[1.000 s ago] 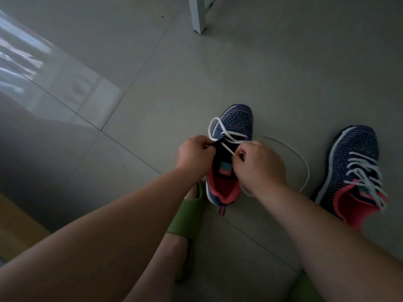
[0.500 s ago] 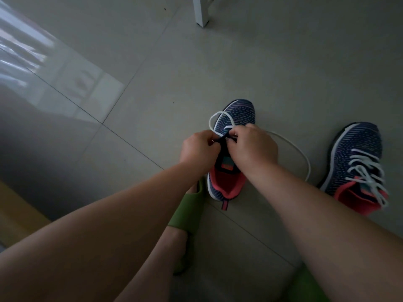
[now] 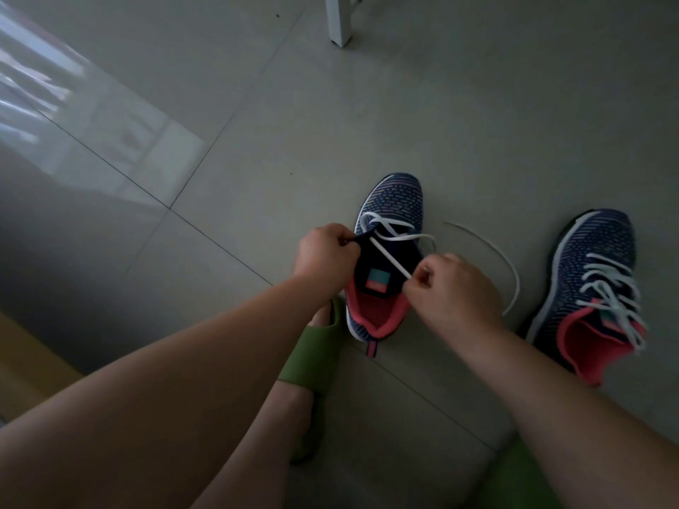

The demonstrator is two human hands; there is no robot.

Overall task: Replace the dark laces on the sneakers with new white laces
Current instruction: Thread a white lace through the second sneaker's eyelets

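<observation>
Lacing in progress — near sneaker (image 3: 389, 259).
Left hand (image 3: 325, 257) pinches the sneaker's tongue edge; right hand (image 3: 453, 288) pinches the white lace (image 3: 390, 256) — drawn taut across the tongue.

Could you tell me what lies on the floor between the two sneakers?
In the head view, a loose stretch of white lace curves across the bare floor tiles between the near sneaker and the laced sneaker; the right hand partly overlaps that gap.
</observation>
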